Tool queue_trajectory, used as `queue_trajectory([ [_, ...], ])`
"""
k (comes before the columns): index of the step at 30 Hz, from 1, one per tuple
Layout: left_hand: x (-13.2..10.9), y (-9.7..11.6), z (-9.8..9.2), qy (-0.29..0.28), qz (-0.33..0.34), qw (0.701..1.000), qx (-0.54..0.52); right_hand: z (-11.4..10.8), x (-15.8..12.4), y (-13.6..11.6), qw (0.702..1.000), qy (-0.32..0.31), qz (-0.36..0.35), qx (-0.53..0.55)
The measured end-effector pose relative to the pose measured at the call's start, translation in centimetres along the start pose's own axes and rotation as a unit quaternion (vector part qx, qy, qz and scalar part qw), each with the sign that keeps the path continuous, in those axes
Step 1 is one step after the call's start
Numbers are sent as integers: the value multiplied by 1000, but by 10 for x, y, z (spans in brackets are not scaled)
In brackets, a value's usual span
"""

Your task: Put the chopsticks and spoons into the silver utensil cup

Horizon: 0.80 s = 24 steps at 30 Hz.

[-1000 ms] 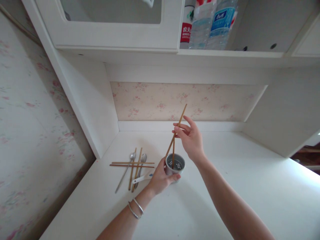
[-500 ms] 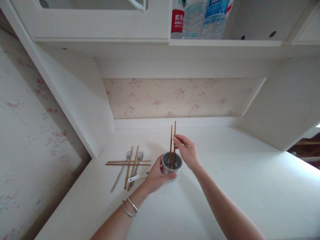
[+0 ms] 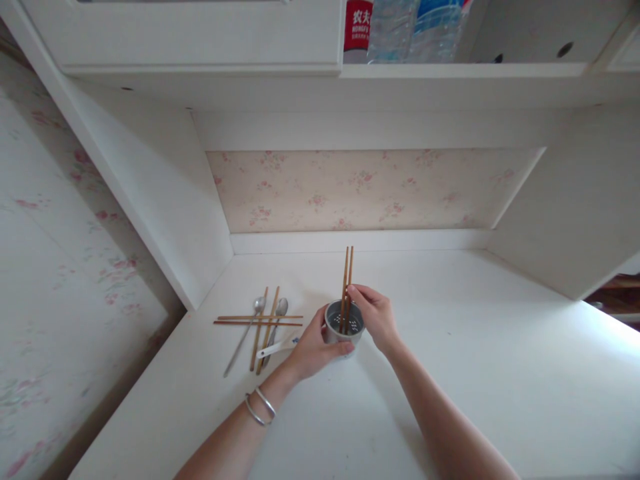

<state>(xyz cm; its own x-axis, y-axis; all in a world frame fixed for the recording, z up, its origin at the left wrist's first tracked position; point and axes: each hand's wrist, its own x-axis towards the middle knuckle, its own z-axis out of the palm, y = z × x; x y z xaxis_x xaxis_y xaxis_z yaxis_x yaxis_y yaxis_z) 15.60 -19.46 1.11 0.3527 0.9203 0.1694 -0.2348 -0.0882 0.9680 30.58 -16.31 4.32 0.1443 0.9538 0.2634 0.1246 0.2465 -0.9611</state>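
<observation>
My left hand (image 3: 316, 348) is wrapped round a grey metal utensil holder (image 3: 345, 340) with small holes in its bottom. Two wooden chopsticks (image 3: 346, 280) stand nearly upright inside it, close together. With thumb and fingers my right hand (image 3: 375, 313) pinches the chopsticks partway up, above the holder's rim; whether it grips one or both is hard to tell. A white spoon (image 3: 275, 348) with a blue pattern lies left of my left hand, its bowl partly hidden by the hand.
Left of the holder, two wooden chopsticks (image 3: 235, 321) lie sideways across two more chopsticks (image 3: 256, 340) and two metal spoons (image 3: 243, 349), (image 3: 281, 308). White cabinet sides and a back panel with floral wallpaper (image 3: 370, 190) border the white counter (image 3: 475, 373). Bottles (image 3: 393, 30) stand on the shelf above.
My right hand has slid lower along the chopsticks, and their tops have drawn closer together. The left hand keeps its hold on the holder. The view has tilted slightly downward.
</observation>
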Motion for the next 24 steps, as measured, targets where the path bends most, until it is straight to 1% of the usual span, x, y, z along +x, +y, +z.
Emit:
queue_trajectory([
  [8,1,-5,-1,-7,-1,1000,-2,-1,0,-1,1000,-20,-2,-3],
  [14,1,-4,-3,-14,-3,1000,3,-3,0,3,998,-45,36,34],
  [18,1,-3,-4,-25,0,1000,9,-9,-2,4,994,-65,51,74],
  [21,2,-3,-5,-38,6,999,5,-17,-7,7,987,-109,52,106],
  [24,1,-1,-4,-51,6,999,6,-26,-15,14,972,-195,39,123],
])
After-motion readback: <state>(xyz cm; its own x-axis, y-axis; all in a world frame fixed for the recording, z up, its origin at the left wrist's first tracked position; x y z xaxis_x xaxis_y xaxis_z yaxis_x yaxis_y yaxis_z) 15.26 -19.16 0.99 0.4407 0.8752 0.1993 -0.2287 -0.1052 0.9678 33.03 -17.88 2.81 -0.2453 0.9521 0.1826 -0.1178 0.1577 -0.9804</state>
